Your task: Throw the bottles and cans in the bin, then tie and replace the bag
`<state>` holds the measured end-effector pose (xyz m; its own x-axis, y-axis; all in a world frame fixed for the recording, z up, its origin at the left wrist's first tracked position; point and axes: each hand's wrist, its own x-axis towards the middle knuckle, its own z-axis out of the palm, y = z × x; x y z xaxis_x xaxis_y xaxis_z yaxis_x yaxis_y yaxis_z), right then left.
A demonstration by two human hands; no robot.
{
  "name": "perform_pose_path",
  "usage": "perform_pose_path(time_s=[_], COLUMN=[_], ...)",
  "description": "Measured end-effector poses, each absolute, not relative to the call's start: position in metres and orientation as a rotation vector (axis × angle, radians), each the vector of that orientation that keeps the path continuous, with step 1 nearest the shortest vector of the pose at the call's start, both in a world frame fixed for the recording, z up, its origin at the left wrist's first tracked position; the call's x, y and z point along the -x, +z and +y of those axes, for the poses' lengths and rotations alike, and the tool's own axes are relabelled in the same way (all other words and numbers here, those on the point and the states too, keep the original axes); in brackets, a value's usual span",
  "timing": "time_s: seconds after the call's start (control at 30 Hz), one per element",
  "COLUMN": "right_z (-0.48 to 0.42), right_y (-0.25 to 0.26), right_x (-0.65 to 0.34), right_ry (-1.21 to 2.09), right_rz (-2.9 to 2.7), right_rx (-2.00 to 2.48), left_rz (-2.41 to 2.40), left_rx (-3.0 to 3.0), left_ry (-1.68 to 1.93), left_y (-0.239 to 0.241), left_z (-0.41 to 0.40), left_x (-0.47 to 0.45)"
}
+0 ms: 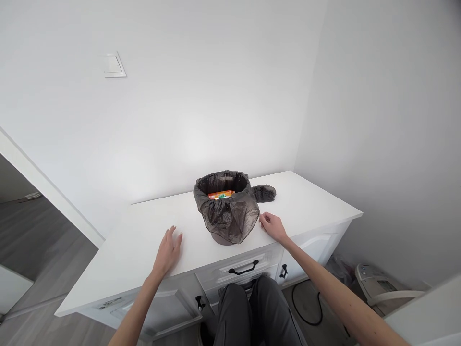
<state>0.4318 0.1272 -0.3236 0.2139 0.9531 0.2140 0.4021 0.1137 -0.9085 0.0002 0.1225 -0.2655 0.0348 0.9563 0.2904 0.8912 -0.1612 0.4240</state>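
Bin (227,236) with grey liner (230,214) stands midway on the desk (317,204), widest margin toward 9 o'clock. Left hand (168,250), at 8 o'clock, lies flat and empty near the front edge; right hand (273,227), at 4 o'clock, loosely open, empty, beside the liner.

A white room with a white desk (137,230) in the corner.
The desk lies under the left hand (168,251) and the right hand (273,227), with black drawer handles (243,269) just below them. A wall switch (114,65) sits high above the left hand. Grey floor (39,235) shows to its left. A black cord (306,307) lies below the right hand.
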Motion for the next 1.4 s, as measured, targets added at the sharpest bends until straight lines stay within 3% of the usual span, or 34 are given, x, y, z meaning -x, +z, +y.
perform_pose_path(time_s=[0.23,0.4,0.57,0.93,1.4], right_z=[0.128,0.125,0.120,0.082,0.062], right_y=[-0.304,-0.253,-0.190,-0.104,-0.095], right_x=[-0.431,-0.424,-0.426,-0.422,-0.415], right_ry=[0.920,1.329,1.482,1.233,1.262], right_rz=[-1.348,-1.165,-1.009,-0.960,-1.028], right_rx=[1.327,1.058,0.882,0.792,0.682], left_rz=[2.038,2.048,2.062,2.056,2.073], left_rx=[-2.297,-2.339,-2.344,-2.350,-2.348], left_ry=[0.569,0.579,0.540,0.569,0.558], left_y=[-0.297,-0.302,-0.301,-0.302,-0.305], left_z=[0.127,0.131,0.130,0.131,0.134], left_x=[0.012,0.014,0.014,0.015,0.016])
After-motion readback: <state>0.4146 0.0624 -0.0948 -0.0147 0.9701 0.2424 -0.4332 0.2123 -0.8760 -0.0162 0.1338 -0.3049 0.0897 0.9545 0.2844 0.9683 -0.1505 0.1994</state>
